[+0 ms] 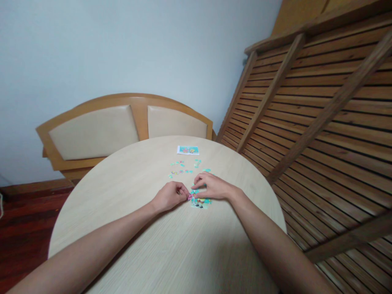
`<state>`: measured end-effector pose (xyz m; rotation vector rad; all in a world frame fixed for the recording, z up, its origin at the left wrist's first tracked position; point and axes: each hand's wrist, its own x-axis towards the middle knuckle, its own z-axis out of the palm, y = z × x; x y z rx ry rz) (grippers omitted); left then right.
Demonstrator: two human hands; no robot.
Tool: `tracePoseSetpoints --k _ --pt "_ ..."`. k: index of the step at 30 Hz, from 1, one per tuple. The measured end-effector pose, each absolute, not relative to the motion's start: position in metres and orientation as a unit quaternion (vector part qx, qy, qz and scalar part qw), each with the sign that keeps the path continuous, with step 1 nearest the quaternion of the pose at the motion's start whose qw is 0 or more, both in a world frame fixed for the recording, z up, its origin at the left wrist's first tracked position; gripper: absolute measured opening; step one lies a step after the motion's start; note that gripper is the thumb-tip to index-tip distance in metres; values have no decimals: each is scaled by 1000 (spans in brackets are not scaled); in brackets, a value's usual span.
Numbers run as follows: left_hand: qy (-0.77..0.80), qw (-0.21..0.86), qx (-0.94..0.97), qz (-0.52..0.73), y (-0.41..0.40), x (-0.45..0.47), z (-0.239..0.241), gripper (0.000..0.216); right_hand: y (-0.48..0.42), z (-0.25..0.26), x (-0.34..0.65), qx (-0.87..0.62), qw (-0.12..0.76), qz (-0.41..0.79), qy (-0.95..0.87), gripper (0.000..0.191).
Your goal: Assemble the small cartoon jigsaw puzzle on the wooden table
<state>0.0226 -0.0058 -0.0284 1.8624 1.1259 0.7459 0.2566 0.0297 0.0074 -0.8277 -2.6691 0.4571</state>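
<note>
Puzzle pieces point(181, 171) dot the round table point(122, 179); the left hand point(171, 195) pinches a pink piece point(190, 197) beside the joined puzzle point(201, 201), while the right hand point(214, 186) arches over it, fingers parted.

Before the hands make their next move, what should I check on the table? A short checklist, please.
1. Left hand beside the pink piece: ok, fingertips are right at it.
2. Pink piece lined up with the near cluster of pieces: cannot tell, too small.
3. Near cluster fully visible: not ok, the right hand covers part of it.
4. Right thumb and fingers parted: ok.
5. Loose pieces in sight: ok, scattered beyond the hands.
6. Picture card uncovered: ok, at the table's far side.
</note>
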Motion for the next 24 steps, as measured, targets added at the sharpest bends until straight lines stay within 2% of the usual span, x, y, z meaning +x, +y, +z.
tracePoseSetpoints --k 14,24 --pt "529 287 762 239 -15 30 -15 17 30 6 256 -280 159 149 -935 33" --pt "555 241 766 215 -22 34 -7 15 29 8 254 -276 157 152 -936 35"
